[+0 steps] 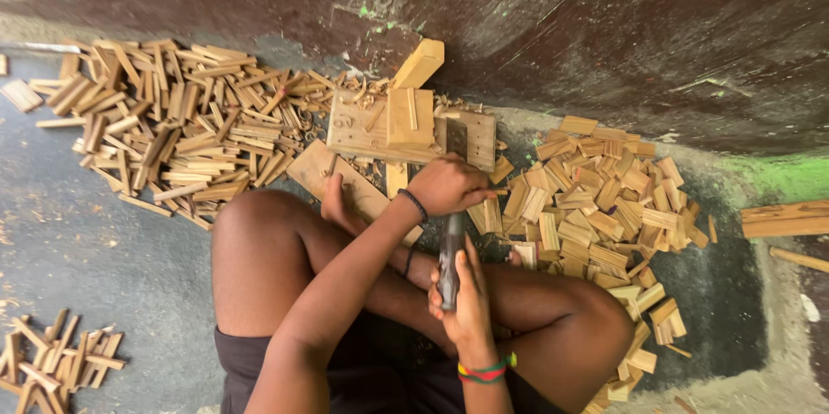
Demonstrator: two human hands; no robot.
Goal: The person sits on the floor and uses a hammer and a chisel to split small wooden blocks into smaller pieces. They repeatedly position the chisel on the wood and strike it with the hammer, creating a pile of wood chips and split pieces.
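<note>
Dark-handled tool (450, 260) upright between my knees, my right hand (466, 303) wrapped round it, left hand (449, 184) fisted on top. Wooden jig block (363, 131) just beyond. Grey concrete floor (104, 233), wood-slat piles left (173, 129) and right (596, 198), dark stained wall (604, 25) far.

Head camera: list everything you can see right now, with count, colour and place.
Wooden block jig: one, pale wood, on the floor at the wall, in front of the hands.
Thin wood strips: a large pile, tan, on the floor at picture left.
Short wood pieces: a large pile, light tan, at picture right.
Small strip pile: one, tan, bottom left corner.
Planks: two or so, tan, right edge.
Wall: dark brown, stained, across the top.
Floor: grey concrete.
Dark tool handle: one, gripped upright.
Left hand: over the tool's top.
Right hand: around the handle.
</note>
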